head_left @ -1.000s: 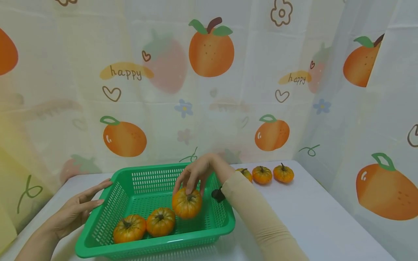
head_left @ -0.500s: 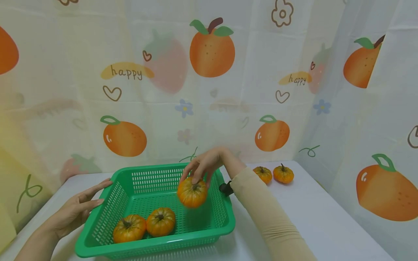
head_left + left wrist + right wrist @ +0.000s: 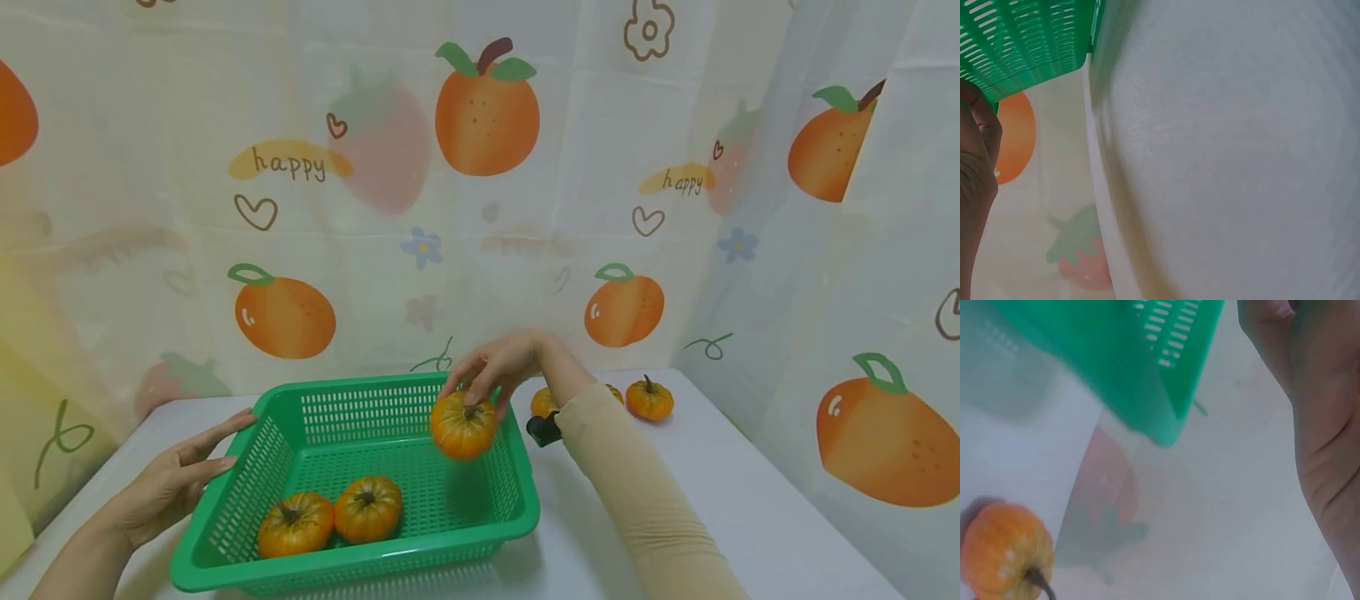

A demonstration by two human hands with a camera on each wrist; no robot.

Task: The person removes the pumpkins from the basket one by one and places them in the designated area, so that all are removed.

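A green plastic basket (image 3: 360, 558) stands on the white table in the head view. At its left rim, my left hand (image 3: 168, 483) grips the edge, with the thumb over the rim. My right hand (image 3: 501, 367) holds a small orange pumpkin (image 3: 462, 429) from above, fingertips around its top near the stem. This pumpkin hangs raised over the right part of the basket, close to the right wall. Two more pumpkins, one on the left (image 3: 296, 527) and one beside it (image 3: 368, 510), sit on the basket floor near the front. The right wrist view does not show the held pumpkin.
Behind the right forearm, several pumpkins stand in a row on the table; the rightmost pumpkin (image 3: 649, 400) shows fully, others are partly hidden. A black wrist camera (image 3: 543, 428) sits by the right sleeve. A fruit-print curtain (image 3: 480, 208) hangs behind the table.
My right hand has lifted the pumpkin up and to the right, from low in the basket toward its right wall. The left hand and the basket have stayed in place.
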